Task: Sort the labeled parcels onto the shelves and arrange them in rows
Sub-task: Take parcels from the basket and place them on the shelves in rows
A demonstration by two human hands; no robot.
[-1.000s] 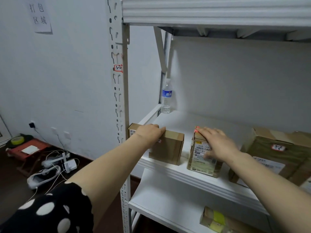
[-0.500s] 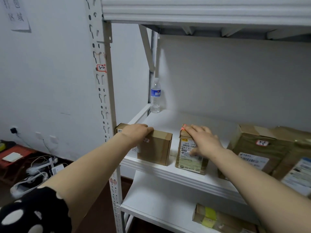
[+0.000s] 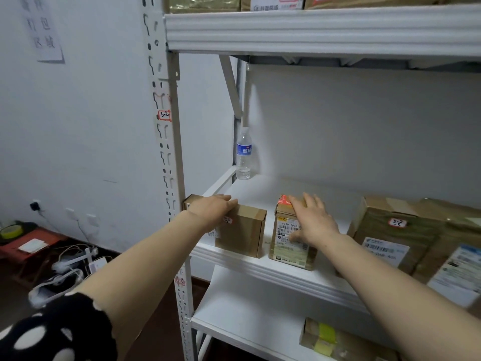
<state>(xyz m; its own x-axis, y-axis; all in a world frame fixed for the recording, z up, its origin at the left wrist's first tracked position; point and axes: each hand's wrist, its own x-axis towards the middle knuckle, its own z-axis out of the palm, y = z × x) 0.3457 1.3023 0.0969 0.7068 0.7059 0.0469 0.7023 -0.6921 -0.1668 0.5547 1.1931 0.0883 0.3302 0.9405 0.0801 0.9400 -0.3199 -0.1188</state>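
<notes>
The white shelving rack (image 3: 171, 178) fills the centre and right of the frame, and the sorting looks partly done. Along the top edge, the upper-shelf parcels (image 3: 203, 2) sit side by side. At the lower right a yellow-taped parcel (image 3: 338, 340) lies on the bottom shelf.

The middle shelf (image 3: 260, 267) holds the work in hand. At the right of the frame a large taped parcel (image 3: 385, 238) with a red-edged sticker sits near the front edge. A second, blurred parcel is just beside it at the border. A gap separates these from the brown box (image 3: 244, 230) left of centre, which stands at the shelf's left end by the upright. The left hand (image 3: 213, 209) rests on top of it, its fingers (image 3: 229, 201) laid out straight, not clenched. Just to the right, across a narrow gap, the small labelled parcel (image 3: 289, 248) stands upright. The right hand (image 3: 315, 222) lies on it, fingers spread flat over the top and thumb on the printed label, pressing rather than gripping.

I judge that this front row is being squared up. The gaps are not yet closed, and the shelf behind is mostly bare. Whether more parcels are waiting cannot be seen.

At the lower left a red stool (image 3: 31, 241) and a tangle of cables (image 3: 67, 267) sit on the floor, clear of the reach. A paper sign (image 3: 43, 27) hangs at the upper left. A water bottle (image 3: 244, 155) stands in the middle shelf's back-left corner and would only get in the way of a rear row. A small post tag (image 3: 164, 115) marks the upright.
</notes>
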